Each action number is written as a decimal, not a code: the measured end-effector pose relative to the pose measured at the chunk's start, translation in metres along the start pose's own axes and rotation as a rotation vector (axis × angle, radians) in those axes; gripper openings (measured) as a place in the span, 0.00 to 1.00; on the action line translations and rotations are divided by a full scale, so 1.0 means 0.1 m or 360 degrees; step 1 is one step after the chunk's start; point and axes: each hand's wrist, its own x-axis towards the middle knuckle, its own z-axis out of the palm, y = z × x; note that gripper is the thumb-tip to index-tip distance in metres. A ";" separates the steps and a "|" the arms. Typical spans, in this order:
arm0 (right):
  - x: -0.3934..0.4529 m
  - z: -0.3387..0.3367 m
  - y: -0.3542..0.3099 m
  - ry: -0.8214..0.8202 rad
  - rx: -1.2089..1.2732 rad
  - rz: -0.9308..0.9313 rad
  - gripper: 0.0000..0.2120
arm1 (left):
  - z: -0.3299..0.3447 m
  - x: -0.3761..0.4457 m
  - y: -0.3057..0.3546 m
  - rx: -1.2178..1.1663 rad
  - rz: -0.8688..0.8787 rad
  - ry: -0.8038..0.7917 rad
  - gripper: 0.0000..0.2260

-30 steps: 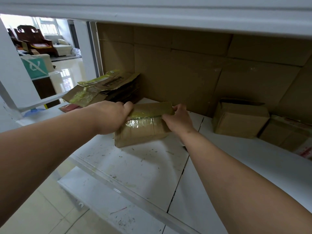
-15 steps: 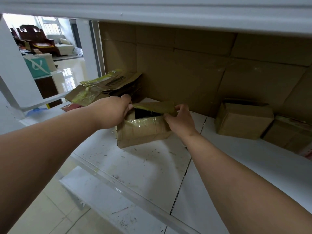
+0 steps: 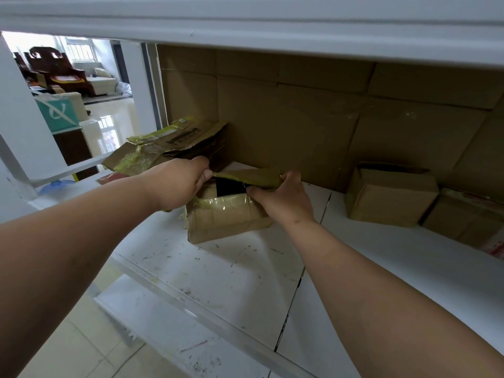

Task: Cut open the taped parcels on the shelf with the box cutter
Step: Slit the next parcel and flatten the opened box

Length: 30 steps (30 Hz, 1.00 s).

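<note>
A small taped cardboard parcel (image 3: 226,219) sits on the white shelf (image 3: 218,271). Its top flap (image 3: 251,177), covered in yellowish tape, is lifted, and a dark gap shows beneath it. My left hand (image 3: 177,184) pinches the flap's left end. My right hand (image 3: 283,197) grips the flap's right end, thumb under its edge. No box cutter is visible in either hand or on the shelf.
A torn, opened parcel with yellow tape (image 3: 166,148) lies at the back left. Two closed cardboard boxes (image 3: 390,197) stand at the right. Cardboard sheets line the shelf's back wall (image 3: 300,118). The upper shelf edge (image 3: 245,28) hangs low overhead.
The parcel's top flap has been pulled up from shut to open, exposing a dark gap inside. Both hands stayed on the flap's ends and rose slightly with it.
</note>
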 end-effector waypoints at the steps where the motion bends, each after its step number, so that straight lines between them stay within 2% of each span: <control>1: 0.00 0.00 -0.02 0.0009 -0.0021 0.0023 0.39 | 0.00 -0.01 0.00 0.0004 0.0002 0.0006 0.11; 7: 0.01 0.00 -0.10 -0.0063 0.0065 0.0116 0.32 | 0.05 -0.04 0.02 -0.0011 -0.0019 0.0091 0.11; 10: -0.03 -0.01 -0.10 -0.0071 0.0117 0.0109 0.22 | 0.05 -0.03 0.02 -0.0060 -0.0102 0.0192 0.11; 12: -0.07 0.02 -0.06 -0.0078 0.0016 0.0030 0.16 | 0.01 -0.02 0.00 -0.0115 -0.0170 0.0268 0.11; 17: -0.09 -0.04 0.10 -0.0075 0.0114 0.0059 0.11 | 0.00 0.03 0.02 -0.0288 -0.0200 0.0298 0.13; 19: -0.06 -0.11 0.17 -0.0048 0.0120 0.0101 0.13 | 0.06 0.04 0.04 -0.0376 -0.0247 0.0326 0.14; 23: -0.06 -0.19 0.29 -0.0087 0.0063 0.0126 0.36 | 0.15 0.09 0.10 -0.0291 -0.0201 0.0339 0.13; 24: -0.05 -0.19 0.32 -0.0112 0.0031 0.0128 0.38 | 0.15 0.11 0.10 -0.0277 -0.0184 0.0342 0.12; 27: -0.07 -0.18 0.40 -0.0164 -0.0146 0.0118 0.33 | 0.16 0.16 0.06 -0.0245 -0.0157 0.0363 0.10; 30: -0.06 -0.18 0.36 -0.0210 -0.0203 0.0016 0.22 | 0.20 0.16 0.02 -0.0266 -0.0166 0.0588 0.04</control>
